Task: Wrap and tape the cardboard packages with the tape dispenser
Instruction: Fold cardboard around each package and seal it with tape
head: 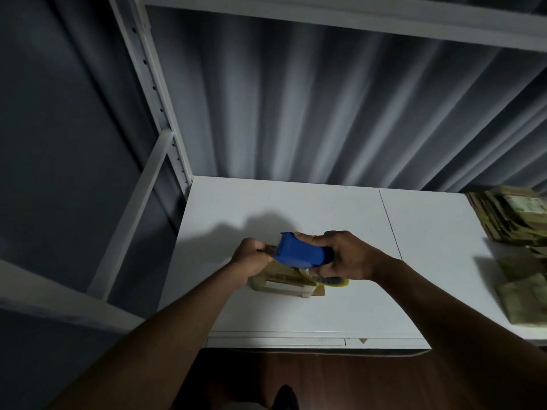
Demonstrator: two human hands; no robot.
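Note:
My right hand (347, 255) grips a blue tape dispenser (299, 253) with a yellowish tape roll (325, 281) showing below the hand. The dispenser is held just above a small flat cardboard package (284, 281) lying on the white table (325, 208). At the dispenser's front end, my left hand (251, 257) has its fingers curled, pinching the strip of tape. Both hands and the dispenser hide much of the package.
Stacks of flat cardboard packages lie at the table's right edge, one at the back (509, 213) and one nearer (524, 294). A white shelf post (159, 113) rises at the table's back left. A corrugated wall stands behind. The table's front edge (296, 341) is near me.

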